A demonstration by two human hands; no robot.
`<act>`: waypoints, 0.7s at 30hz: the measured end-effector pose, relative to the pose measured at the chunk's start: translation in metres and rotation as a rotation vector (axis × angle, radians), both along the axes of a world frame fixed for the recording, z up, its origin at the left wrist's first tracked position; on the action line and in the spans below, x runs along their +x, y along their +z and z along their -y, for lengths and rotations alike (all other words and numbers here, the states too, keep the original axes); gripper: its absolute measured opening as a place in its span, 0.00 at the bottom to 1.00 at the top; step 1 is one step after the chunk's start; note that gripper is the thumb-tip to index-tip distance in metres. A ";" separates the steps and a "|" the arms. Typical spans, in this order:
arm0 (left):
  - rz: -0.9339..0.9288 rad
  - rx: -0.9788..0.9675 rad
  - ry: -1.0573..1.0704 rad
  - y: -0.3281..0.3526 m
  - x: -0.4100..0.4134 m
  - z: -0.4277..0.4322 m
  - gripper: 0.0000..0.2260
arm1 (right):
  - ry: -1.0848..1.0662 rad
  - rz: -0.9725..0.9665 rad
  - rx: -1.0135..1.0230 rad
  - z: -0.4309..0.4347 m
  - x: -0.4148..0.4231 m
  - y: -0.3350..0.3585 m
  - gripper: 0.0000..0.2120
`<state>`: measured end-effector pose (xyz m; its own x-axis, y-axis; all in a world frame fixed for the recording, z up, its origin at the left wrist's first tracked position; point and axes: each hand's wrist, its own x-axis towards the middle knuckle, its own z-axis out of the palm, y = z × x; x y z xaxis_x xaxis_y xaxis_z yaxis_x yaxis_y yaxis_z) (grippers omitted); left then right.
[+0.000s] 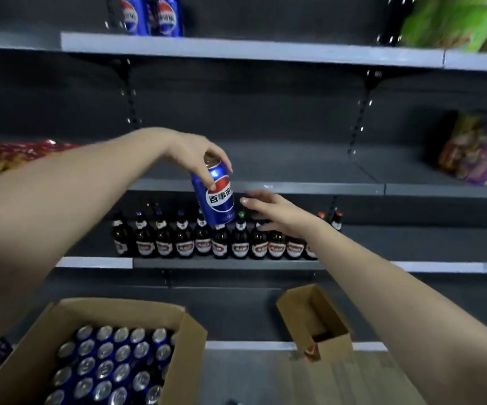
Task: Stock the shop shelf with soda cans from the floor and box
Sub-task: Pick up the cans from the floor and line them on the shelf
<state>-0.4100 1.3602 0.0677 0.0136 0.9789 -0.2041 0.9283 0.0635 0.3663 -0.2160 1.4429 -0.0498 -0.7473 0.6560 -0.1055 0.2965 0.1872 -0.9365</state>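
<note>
My left hand [195, 154] grips a blue soda can [216, 197] by its top, tilted, in front of the middle shelf [309, 188]. Just right of the can, my right hand [274, 210] reaches toward it with fingers spread and holds nothing. A cardboard box [46, 325] at the lower left is packed with several blue cans [111, 363] standing upright. Two more blue cans [151, 16] stand on the top shelf [251, 51].
A row of several brown bottles [207, 241] fills the lower shelf. A small open cardboard box [315, 323] lies on the floor to the right. Snack bags sit at the shelf ends: red [11, 154] at left, purple [479, 150] and green [458, 21] at right.
</note>
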 end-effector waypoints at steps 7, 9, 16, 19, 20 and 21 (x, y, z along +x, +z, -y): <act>0.143 -0.003 0.014 0.067 -0.026 0.002 0.21 | 0.159 -0.075 0.168 -0.001 -0.045 0.048 0.36; 0.099 -0.029 -0.007 0.070 -0.037 -0.007 0.22 | 0.148 -0.103 0.232 -0.001 -0.076 0.057 0.31; 0.052 -0.065 -0.065 0.062 -0.118 -0.046 0.23 | -0.094 0.023 0.468 -0.019 -0.186 0.064 0.22; 0.035 -0.026 -0.078 0.061 -0.163 -0.066 0.23 | -0.165 0.026 0.481 -0.032 -0.231 0.068 0.24; 0.043 -0.002 -0.078 0.061 -0.179 -0.073 0.23 | -0.190 0.029 0.487 -0.037 -0.247 0.069 0.25; 0.061 0.023 -0.073 0.059 -0.194 -0.080 0.25 | -0.218 0.024 0.481 -0.044 -0.262 0.068 0.25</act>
<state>-0.6042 1.4404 0.1268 0.0966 0.9793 -0.1777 0.9059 -0.0125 0.4233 -0.4782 1.4871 0.0181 -0.5896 0.7743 0.2300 0.3967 0.5256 -0.7526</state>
